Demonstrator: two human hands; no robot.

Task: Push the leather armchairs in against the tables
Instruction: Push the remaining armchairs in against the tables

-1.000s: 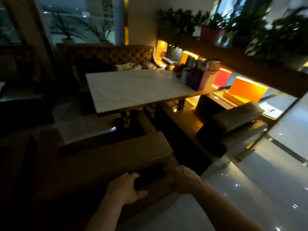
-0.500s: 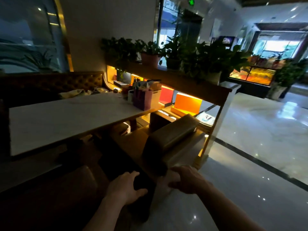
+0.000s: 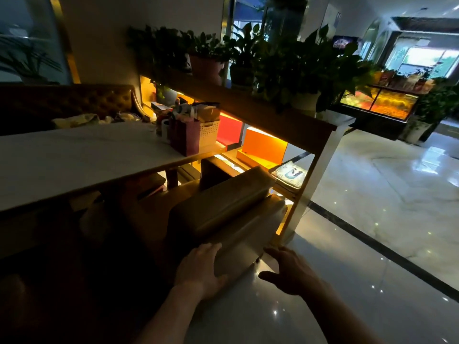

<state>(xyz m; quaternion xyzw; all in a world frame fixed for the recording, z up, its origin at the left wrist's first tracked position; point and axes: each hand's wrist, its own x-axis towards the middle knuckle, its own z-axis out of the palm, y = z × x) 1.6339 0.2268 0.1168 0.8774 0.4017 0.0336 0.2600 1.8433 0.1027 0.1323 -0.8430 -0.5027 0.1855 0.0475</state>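
Note:
A tan leather armchair (image 3: 223, 209) stands at the right end of a white marble-topped table (image 3: 74, 155), its seat partly under the tabletop and its back toward me. My left hand (image 3: 198, 268) lies flat against the near corner of the chair's back, fingers spread. My right hand (image 3: 289, 270) hovers just right of that corner, fingers apart, holding nothing. A second, darker armchair (image 3: 62, 281) sits in deep shadow at the lower left.
A wooden shelf unit (image 3: 260, 115) with potted plants on top and lit orange and red boxes stands right behind the chair. A purple bag (image 3: 186, 137) and white basket sit on the table's end. A tufted bench (image 3: 64, 100) lies beyond. Glossy floor (image 3: 372, 219) spreads right.
My view has swung right, from the dark near armchair to the tan one by the shelf. Both hands have come off the first chair; the left now rests on the tan chair's back.

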